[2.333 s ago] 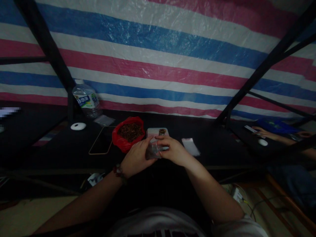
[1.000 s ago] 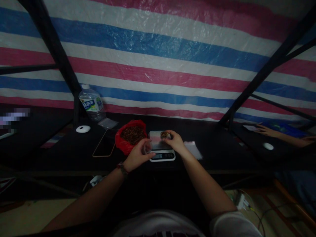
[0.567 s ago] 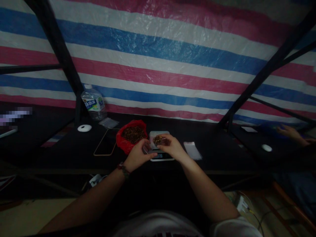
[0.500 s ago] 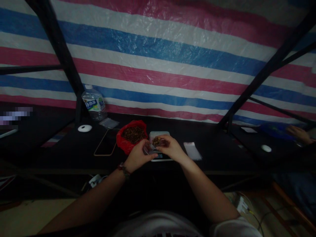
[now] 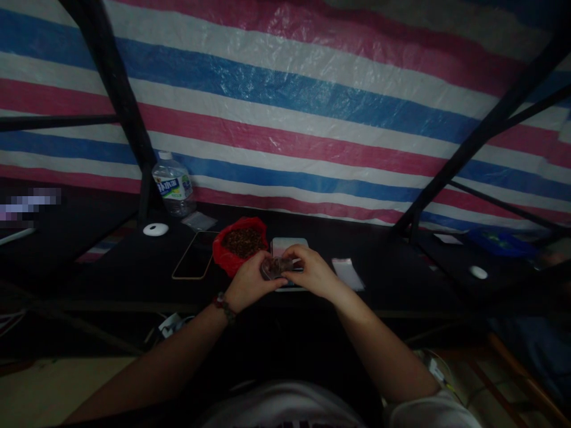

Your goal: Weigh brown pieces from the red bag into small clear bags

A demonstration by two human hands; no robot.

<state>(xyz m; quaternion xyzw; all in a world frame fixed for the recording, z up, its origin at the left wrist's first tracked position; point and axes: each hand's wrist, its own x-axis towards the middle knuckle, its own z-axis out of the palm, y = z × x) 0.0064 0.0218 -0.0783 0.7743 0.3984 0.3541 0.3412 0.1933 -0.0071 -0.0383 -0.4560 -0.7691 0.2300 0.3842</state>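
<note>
My left hand (image 5: 250,282) is closed on a small clear plastic bag (image 5: 270,269), with brown pieces showing dimly in it. From the other side, my right hand (image 5: 312,270) pinches a small clear container (image 5: 288,265), tipped toward the bag's mouth. Its outline is dim and partly covered by my fingers. Both hands are above a flat digital scale (image 5: 289,242), whose display is mostly hidden. Just left of the scale sits an open red plastic bag (image 5: 218,252) filled with small brown pieces (image 5: 243,242).
A phone (image 5: 194,255), a white oval device (image 5: 156,229), a large clear bottle (image 5: 175,185) and a flat plastic packet (image 5: 199,221) stand or lie to the left. Clear bags (image 5: 348,274) lie right of the scale. Dark frame posts (image 5: 430,190) rise at the back.
My right hand has tipped the small container leftward over the clear bag. Brown pieces, earlier in the container, now show in the bag. The view has shifted slightly.
</note>
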